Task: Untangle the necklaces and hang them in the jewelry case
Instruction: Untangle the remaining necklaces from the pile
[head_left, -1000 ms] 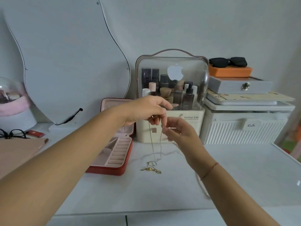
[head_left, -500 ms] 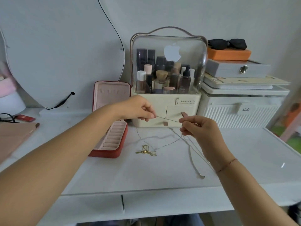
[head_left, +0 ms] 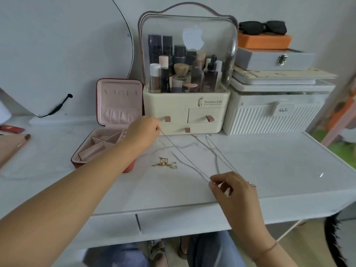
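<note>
My left hand (head_left: 143,132) pinches one end of a thin silver necklace (head_left: 185,157), and my right hand (head_left: 231,186) pinches it lower down, so the chain runs taut between them above the white table (head_left: 269,170). More silver chain (head_left: 215,151) trails from my right hand back toward the organizer. A gold necklace (head_left: 164,164) lies bunched on the table between my arms. The red jewelry case (head_left: 115,106) stands open at the left, pink inside, its lid upright; my left forearm crosses its tray.
A cream cosmetics organizer (head_left: 185,112) with a clear dome stands behind the chains. A white ribbed box (head_left: 273,112) with stacked boxes and sunglasses (head_left: 263,27) sits at the right. A mirror (head_left: 57,54) leans at the left. The table's front edge lies just below my right hand.
My hands have drawn apart: the right one moved toward me and down, the left stayed near the case, stretching the silver chain out long. The camera tilted downward.
</note>
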Demonstrator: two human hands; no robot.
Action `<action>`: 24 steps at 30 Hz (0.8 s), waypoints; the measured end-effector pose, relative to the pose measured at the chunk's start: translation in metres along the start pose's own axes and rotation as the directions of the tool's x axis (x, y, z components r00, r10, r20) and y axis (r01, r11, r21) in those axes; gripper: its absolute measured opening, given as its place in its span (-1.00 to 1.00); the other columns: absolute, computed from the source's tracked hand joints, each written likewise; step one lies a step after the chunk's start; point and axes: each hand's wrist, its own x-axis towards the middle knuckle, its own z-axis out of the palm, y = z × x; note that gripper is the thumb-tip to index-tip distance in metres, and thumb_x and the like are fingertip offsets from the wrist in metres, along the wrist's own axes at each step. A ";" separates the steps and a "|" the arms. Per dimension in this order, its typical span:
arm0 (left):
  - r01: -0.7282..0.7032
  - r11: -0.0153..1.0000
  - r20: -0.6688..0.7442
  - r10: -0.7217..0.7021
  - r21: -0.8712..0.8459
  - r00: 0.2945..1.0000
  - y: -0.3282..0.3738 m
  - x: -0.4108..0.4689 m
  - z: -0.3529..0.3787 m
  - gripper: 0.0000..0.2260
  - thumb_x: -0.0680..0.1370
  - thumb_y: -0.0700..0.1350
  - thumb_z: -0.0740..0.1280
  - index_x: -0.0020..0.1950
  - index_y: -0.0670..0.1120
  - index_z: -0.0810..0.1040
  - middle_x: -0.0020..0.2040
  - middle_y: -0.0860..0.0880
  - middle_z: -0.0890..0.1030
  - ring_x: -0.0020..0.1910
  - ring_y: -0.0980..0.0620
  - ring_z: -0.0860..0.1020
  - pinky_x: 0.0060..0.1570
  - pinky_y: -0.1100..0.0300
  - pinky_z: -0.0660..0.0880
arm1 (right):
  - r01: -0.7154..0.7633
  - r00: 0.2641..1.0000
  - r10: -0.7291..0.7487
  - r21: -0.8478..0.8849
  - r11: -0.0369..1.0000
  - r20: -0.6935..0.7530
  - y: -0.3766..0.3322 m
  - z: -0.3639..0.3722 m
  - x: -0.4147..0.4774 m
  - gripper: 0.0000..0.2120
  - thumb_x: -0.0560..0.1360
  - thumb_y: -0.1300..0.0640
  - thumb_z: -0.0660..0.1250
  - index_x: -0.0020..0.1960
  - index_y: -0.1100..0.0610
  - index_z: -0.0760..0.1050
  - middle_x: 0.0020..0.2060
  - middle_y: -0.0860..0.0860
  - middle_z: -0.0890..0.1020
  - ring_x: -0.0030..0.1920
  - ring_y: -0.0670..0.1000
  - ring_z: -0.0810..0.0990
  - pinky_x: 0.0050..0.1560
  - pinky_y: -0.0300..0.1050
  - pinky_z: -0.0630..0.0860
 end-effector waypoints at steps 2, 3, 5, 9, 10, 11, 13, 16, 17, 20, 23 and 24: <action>0.056 0.994 -0.089 -0.064 -0.090 0.994 0.000 0.001 0.005 -0.84 0.56 -0.21 0.28 -0.11 -0.16 0.65 -0.17 -0.08 0.66 -0.19 -0.08 0.59 -0.20 0.09 0.50 | 0.035 0.999 -0.035 -0.053 0.998 -0.012 0.004 0.006 -0.007 -0.89 0.44 0.24 0.46 -0.11 0.04 0.62 -0.26 -0.20 0.55 -0.17 -0.19 0.53 -0.20 -0.48 0.38; 0.106 0.972 -0.077 -0.125 -0.210 0.989 0.000 0.002 0.007 -0.85 0.56 -0.20 0.29 -0.14 -0.16 0.64 -0.22 -0.09 0.66 -0.26 -0.07 0.60 -0.22 0.09 0.53 | 0.059 0.998 -0.060 -0.072 0.996 -0.014 0.006 0.008 -0.010 -0.87 0.43 0.25 0.47 -0.13 0.03 0.61 -0.26 -0.20 0.54 -0.19 -0.18 0.53 -0.21 -0.46 0.39; 0.239 0.840 0.039 -0.252 -0.487 0.967 0.000 0.004 0.009 -0.86 0.56 -0.22 0.29 -0.17 -0.16 0.60 -0.28 -0.11 0.65 -0.38 -0.05 0.60 -0.32 0.14 0.58 | 0.107 0.994 -0.109 -0.100 0.989 -0.020 0.012 0.012 -0.014 -0.84 0.42 0.27 0.47 -0.15 0.02 0.59 -0.25 -0.21 0.53 -0.24 -0.15 0.54 -0.21 -0.41 0.41; 0.376 0.581 0.173 -0.374 -0.722 0.911 0.000 0.003 0.012 -0.84 0.53 -0.32 0.32 -0.23 -0.16 0.56 -0.28 -0.15 0.65 -0.32 -0.08 0.66 -0.23 0.15 0.62 | 0.151 0.986 -0.157 -0.104 0.983 -0.051 0.018 0.014 -0.019 -0.84 0.43 0.31 0.46 -0.12 0.06 0.59 -0.20 -0.18 0.52 -0.24 -0.18 0.54 -0.18 -0.49 0.38; 0.378 0.558 0.177 -0.381 -0.739 0.908 0.000 0.002 0.013 -0.85 0.52 -0.34 0.33 -0.23 -0.16 0.57 -0.27 -0.17 0.65 -0.32 -0.06 0.67 -0.21 0.16 0.63 | 0.161 0.984 -0.168 -0.100 0.982 -0.060 0.019 0.014 -0.019 -0.83 0.43 0.32 0.46 -0.13 0.07 0.59 -0.20 -0.17 0.52 -0.24 -0.17 0.54 -0.17 -0.49 0.37; 0.376 0.552 0.177 -0.379 -0.744 0.908 0.000 0.002 0.015 -0.86 0.50 -0.34 0.35 -0.23 -0.16 0.58 -0.26 -0.17 0.66 -0.31 -0.04 0.67 -0.20 0.17 0.63 | 0.173 0.981 -0.180 -0.099 0.980 -0.070 0.021 0.015 -0.020 -0.83 0.43 0.33 0.46 -0.13 0.08 0.59 -0.20 -0.16 0.52 -0.23 -0.15 0.55 -0.18 -0.47 0.38; 0.370 0.577 0.179 -0.361 -0.728 0.915 0.003 0.002 0.018 -0.88 0.49 -0.34 0.35 -0.20 -0.15 0.59 -0.26 -0.16 0.67 -0.27 -0.05 0.68 -0.15 0.17 0.63 | 0.187 0.977 -0.196 -0.102 0.977 -0.086 0.023 0.016 -0.020 -0.83 0.43 0.34 0.45 -0.13 0.10 0.59 -0.19 -0.15 0.53 -0.23 -0.10 0.56 -0.18 -0.38 0.43; 0.327 0.602 0.156 -0.320 -0.729 0.935 0.009 0.002 0.023 -0.91 0.50 -0.36 0.34 -0.09 -0.20 0.61 -0.19 -0.16 0.68 -0.27 0.02 0.66 -0.18 0.27 0.61 | 0.199 0.972 -0.209 -0.097 0.975 -0.109 0.026 0.017 -0.021 -0.87 0.45 0.32 0.43 -0.11 0.11 0.60 -0.18 -0.15 0.53 -0.22 -0.08 0.56 -0.18 -0.28 0.45; 0.306 0.624 0.136 -0.306 -0.719 0.942 0.011 0.001 0.024 -0.88 0.50 -0.37 0.33 -0.02 -0.22 0.61 -0.16 -0.14 0.67 -0.25 0.05 0.65 -0.16 0.29 0.60 | 0.202 0.970 -0.212 -0.093 0.975 -0.116 0.027 0.018 -0.022 -0.91 0.47 0.28 0.40 -0.10 0.11 0.60 -0.17 -0.15 0.52 -0.22 -0.08 0.56 -0.17 -0.27 0.45; 0.217 0.790 0.086 -0.205 -0.573 0.975 0.011 -0.003 0.026 -0.76 0.52 -0.34 0.28 0.12 -0.15 0.61 0.01 -0.04 0.65 -0.04 0.08 0.58 0.02 0.27 0.50 | 0.200 0.969 -0.210 -0.086 0.976 -0.129 0.028 0.019 -0.023 -0.89 0.48 0.18 0.31 -0.06 0.11 0.61 -0.14 -0.16 0.52 -0.21 -0.10 0.56 -0.17 -0.31 0.45; 0.080 0.892 0.122 -0.028 -0.445 0.992 0.012 -0.016 0.022 -0.73 0.60 -0.26 0.20 0.20 -0.09 0.61 0.19 0.02 0.60 0.16 0.08 0.54 0.07 0.33 0.36 | 0.203 0.967 -0.216 -0.107 0.973 -0.134 0.031 0.019 -0.025 -0.83 0.53 0.12 0.26 0.01 0.09 0.62 -0.06 -0.18 0.51 -0.18 -0.11 0.56 -0.14 -0.31 0.46; 0.019 0.911 0.153 0.049 -0.411 0.987 0.011 -0.021 0.023 -0.72 0.62 -0.24 0.17 0.24 -0.09 0.59 0.24 0.02 0.58 0.23 0.08 0.51 0.12 0.35 0.32 | 0.214 0.964 -0.229 -0.118 0.970 -0.132 0.032 0.020 -0.026 -0.79 0.54 0.09 0.23 0.03 0.09 0.62 -0.04 -0.18 0.51 -0.15 -0.11 0.55 -0.10 -0.26 0.48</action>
